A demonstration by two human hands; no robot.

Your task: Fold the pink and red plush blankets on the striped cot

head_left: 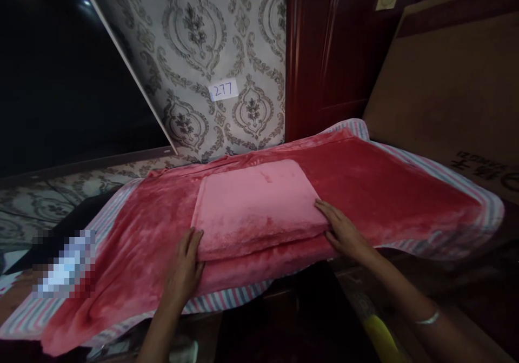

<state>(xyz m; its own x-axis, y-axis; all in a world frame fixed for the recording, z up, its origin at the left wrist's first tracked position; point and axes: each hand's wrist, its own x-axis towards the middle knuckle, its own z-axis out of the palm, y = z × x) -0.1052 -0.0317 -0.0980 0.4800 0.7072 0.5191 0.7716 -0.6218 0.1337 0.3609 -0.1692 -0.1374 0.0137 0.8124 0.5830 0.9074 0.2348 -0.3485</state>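
Folded pink fleece [257, 206]: lying flat near the middle of the red plush blanket [385, 190], squared off, its near edge sitting just short of the blanket's front drop.
Left hand [184, 268]: resting palm down on the red plush, fingers unclenched and pressing against the fleece's near left corner, gripping nothing.
Right hand [344, 233]: lying flat and released, fingers spreading over the fleece's near right corner, palm on the blanket beside it.
Bracelet [430, 317]: circling the right wrist, catching the light.
Edges: leaving broad bands of bare red plush to the left and right of the fleece, and a narrower band on the far side before the wall.
Open room: stretching widest toward the right end of the blanket.
Red plush blanket: covering nearly the whole surface, wrinkling at the left, hanging over the front.
Striped sheet [486, 211]: showing under the blanket as a border along the right end, the front and the left.
Damask wallpaper [194, 27]: running behind, meeting the blanket's far edge.
Paper tag [223, 90]: sticking to the wallpaper, reading 277.
Red wooden panel [324, 54]: standing glossy to the right of the wallpaper.
Cardboard box [446, 81]: rising at the far right, just beyond the striped border.
Dark pane [60, 65]: filling the upper left behind a white frame.
Yellow object [381, 336]: showing below the front edge near the right forearm, too dim to identify.
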